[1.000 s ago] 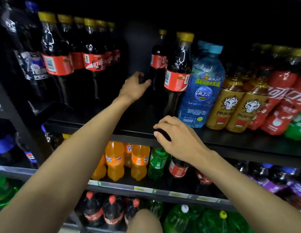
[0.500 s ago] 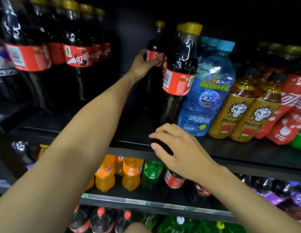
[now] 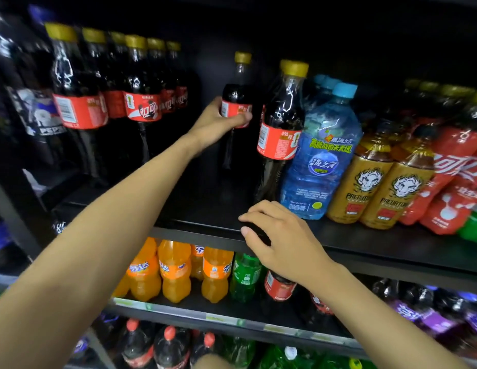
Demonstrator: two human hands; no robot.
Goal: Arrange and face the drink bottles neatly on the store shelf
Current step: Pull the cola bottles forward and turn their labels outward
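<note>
Red-labelled cola bottle (image 3: 236, 87) stands upright deep in the gap, left hand (image 3: 213, 126) wrapped round its label. 1 matching bottle (image 3: 281, 123) stands just right, nearer the front. Right hand (image 3: 282, 243) curls at the shelf edge (image 3: 194, 233); I cannot tell what it holds.

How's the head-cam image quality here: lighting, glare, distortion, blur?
Head view: dim, shelf back nearly black; glare streaks on the front yellow-capped dark plastic cola bottle; wide-angle bowing leans the red-wrapped bottles at right outward; left hand sharp, no motion blur.
</note>
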